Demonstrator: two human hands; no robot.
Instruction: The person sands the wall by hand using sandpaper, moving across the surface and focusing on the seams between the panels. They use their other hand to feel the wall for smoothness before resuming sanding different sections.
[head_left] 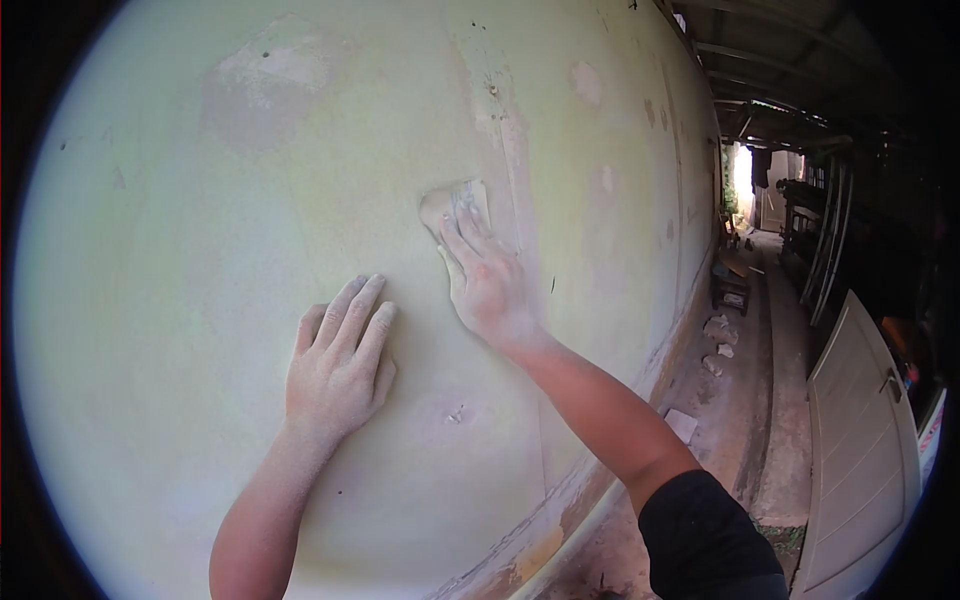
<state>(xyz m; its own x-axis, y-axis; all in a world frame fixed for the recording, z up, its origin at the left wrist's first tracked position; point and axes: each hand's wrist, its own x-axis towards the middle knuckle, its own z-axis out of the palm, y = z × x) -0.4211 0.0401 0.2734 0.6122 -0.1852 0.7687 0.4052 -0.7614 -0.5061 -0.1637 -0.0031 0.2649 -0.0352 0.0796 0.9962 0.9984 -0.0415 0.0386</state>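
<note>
From the head camera, my only view, I have a pale, dusty wall (180,350) filling most of the picture, with both hands up against it. My right grip (490,290) reaches up and forward, its fingers laid close together over a thin abrasive-looking sheet (436,210); the sheet lies under the fingertips and sticks out to their left, against the wall. I read the fingers as pressing it flat, but I cannot tell whether the thumb also pinches its edge. My left grip (338,375) sits lower and to the left of the right one, holding nothing, fingers a little spread and palm toward the wall, its back coated in pale dust. High above the left grip is a rough, discoloured patch (265,85); just right of the right grip runs a pale vertical seam (515,170), and below it is a small chipped spot (455,412). Well off to the right of both grips, a panelled door (860,460) leans beside the passage floor (700,390). I judge the step in hand to be rubbing the wall with the sheet, the left grip steadying or feeling the surface. To my mind, the next move calls for even fingertip pressure, the sheet kept flat, and care where the seam makes the surface uneven.
</note>
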